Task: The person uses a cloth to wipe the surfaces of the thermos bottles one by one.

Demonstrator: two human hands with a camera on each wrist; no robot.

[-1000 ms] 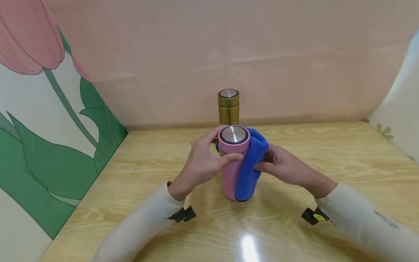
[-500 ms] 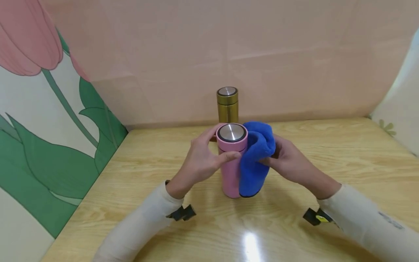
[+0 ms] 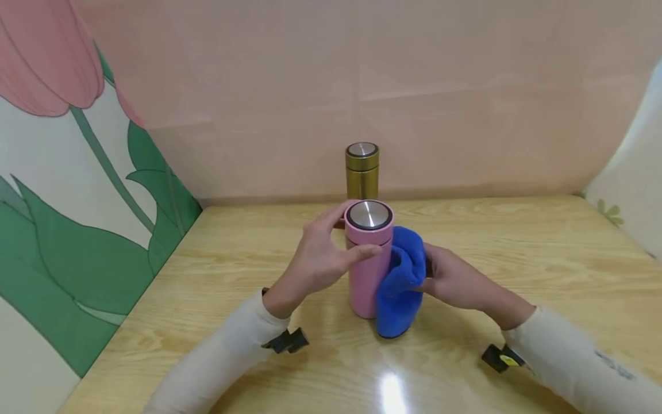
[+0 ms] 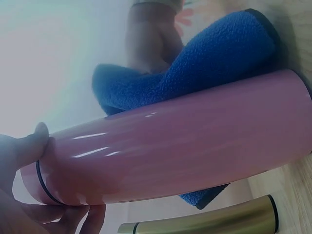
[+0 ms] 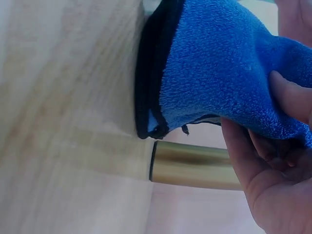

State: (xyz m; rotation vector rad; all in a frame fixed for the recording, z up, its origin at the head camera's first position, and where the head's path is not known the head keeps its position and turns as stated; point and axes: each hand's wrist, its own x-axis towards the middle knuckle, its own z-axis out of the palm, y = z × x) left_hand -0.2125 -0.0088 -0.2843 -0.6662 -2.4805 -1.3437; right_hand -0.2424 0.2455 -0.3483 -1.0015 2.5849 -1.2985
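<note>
A pink thermos bottle (image 3: 366, 282) with a steel-topped lid stands upright on the table. My left hand (image 3: 323, 253) grips it near the top, thumb across the front and fingers behind. Against the bottle's right side lies a blue towel (image 3: 400, 299), bunched and dark-edged, which my right hand (image 3: 455, 279) holds between thumb and fingers. In the left wrist view the towel (image 4: 209, 63) runs along the pink bottle (image 4: 185, 141), and a corner of it shows on the far side. Thumb and fingers of the right hand (image 5: 273, 180) pinch the towel (image 5: 214, 63) in the right wrist view.
Behind the pink bottle stands a gold thermos bottle (image 3: 362, 178), its lower part hidden by the pink one. The wooden table (image 3: 248, 241) ends at a peach-coloured backdrop (image 3: 258, 103). A tulip-patterned panel (image 3: 93, 241) borders the left side.
My right hand first draws the towel slightly away to the right, then brings it lower along the pink bottle. The left hand keeps its hold, and both bottles stay in place.
</note>
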